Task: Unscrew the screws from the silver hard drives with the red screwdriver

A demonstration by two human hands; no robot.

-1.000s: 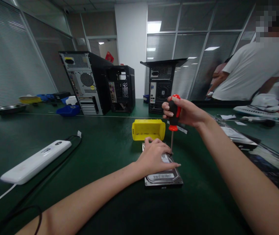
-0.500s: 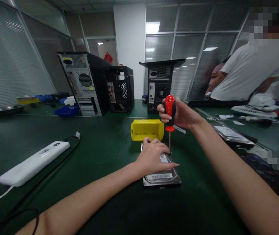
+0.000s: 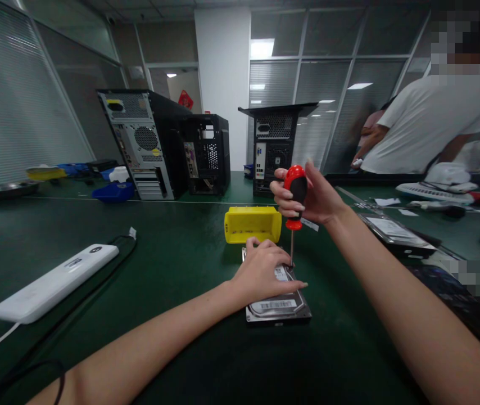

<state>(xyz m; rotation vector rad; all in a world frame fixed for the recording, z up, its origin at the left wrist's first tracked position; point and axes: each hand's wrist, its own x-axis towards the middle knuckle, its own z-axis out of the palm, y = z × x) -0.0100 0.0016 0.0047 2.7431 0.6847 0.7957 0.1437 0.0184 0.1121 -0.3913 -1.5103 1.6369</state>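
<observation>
A hard drive (image 3: 280,306) lies flat on the green table (image 3: 181,264), label side up. My left hand (image 3: 261,273) rests palm down on its far half, fingers spread, pressing it. My right hand (image 3: 307,197) grips the red and black handle of a screwdriver (image 3: 294,197), held upright. Its shaft runs down to the drive's far right edge, just beside my left fingers. A yellow plastic bin (image 3: 252,223) stands right behind the drive.
A white power strip (image 3: 52,283) with black cables lies at left. Three computer towers (image 3: 147,143) stand at the back, with a blue bin (image 3: 113,192) nearby. Another hard drive (image 3: 392,230) lies at right, and a person in a white shirt (image 3: 425,124) stands beyond it.
My right hand has re-gripped the screwdriver handle, fingers shifting around it as it turns on the spot. My left hand and the drive have stayed put.
</observation>
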